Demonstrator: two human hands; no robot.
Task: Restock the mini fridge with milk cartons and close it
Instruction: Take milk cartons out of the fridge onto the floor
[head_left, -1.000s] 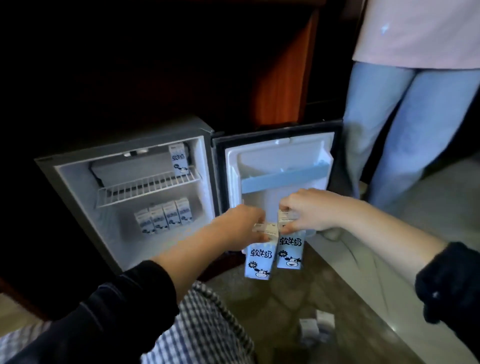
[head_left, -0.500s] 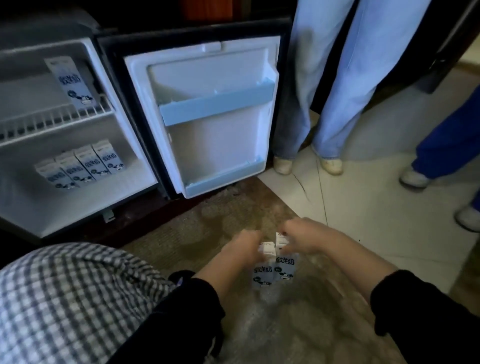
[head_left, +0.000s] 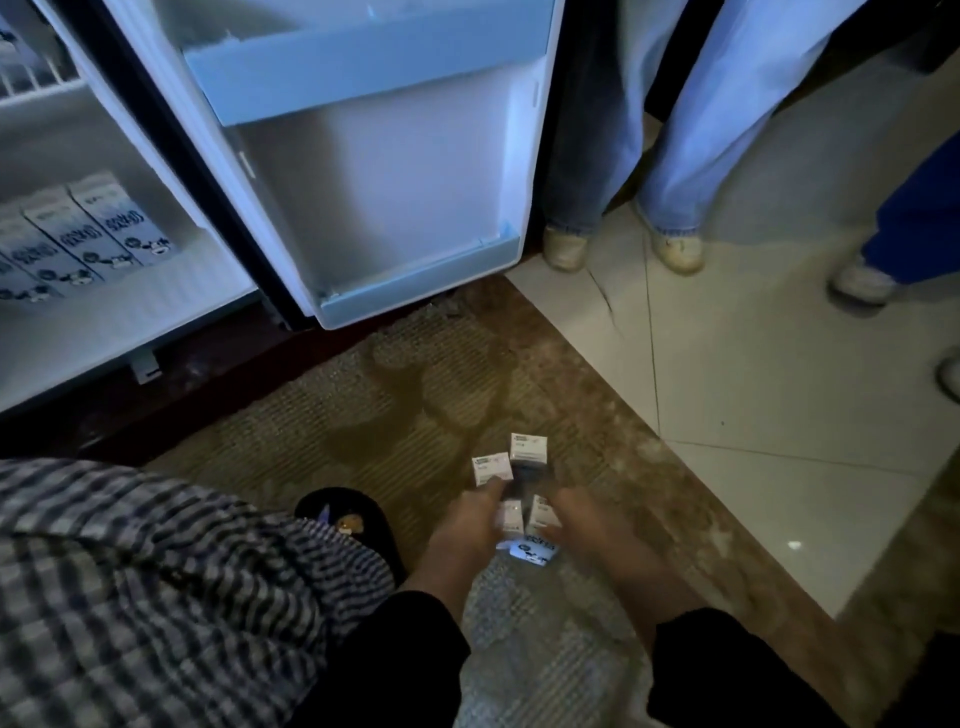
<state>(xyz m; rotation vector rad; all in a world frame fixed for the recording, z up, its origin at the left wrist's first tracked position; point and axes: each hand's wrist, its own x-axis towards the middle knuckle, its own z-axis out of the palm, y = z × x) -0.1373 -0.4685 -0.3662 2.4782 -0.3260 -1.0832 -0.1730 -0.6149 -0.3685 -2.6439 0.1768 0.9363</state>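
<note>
My left hand (head_left: 466, 525) and my right hand (head_left: 577, 526) are low over the carpet, and each grips a small blue-and-white milk carton: the left one (head_left: 510, 515), the right one (head_left: 540, 519). The two held cartons are pressed side by side and tilted, bottoms toward me. Just beyond my fingers, two more milk cartons (head_left: 491, 467) (head_left: 529, 449) stand upright on the carpet. The mini fridge (head_left: 124, 322) is open at the upper left, with a row of milk cartons (head_left: 98, 228) on its floor. Its door (head_left: 374, 171) hangs wide open with bare shelves.
My knee in checked trousers (head_left: 156, 587) fills the lower left, and a dark slipper (head_left: 353, 519) sits beside it. Two bystanders' legs and shoes (head_left: 675, 156) (head_left: 862, 280) stand on the pale tiles (head_left: 753, 395) right of the door. Brown carpet (head_left: 389, 415) lies before the fridge.
Both hands have dropped from in front of the open door down to the carpet with their cartons. My head has tilted down, so the fridge has slid up and to the left.
</note>
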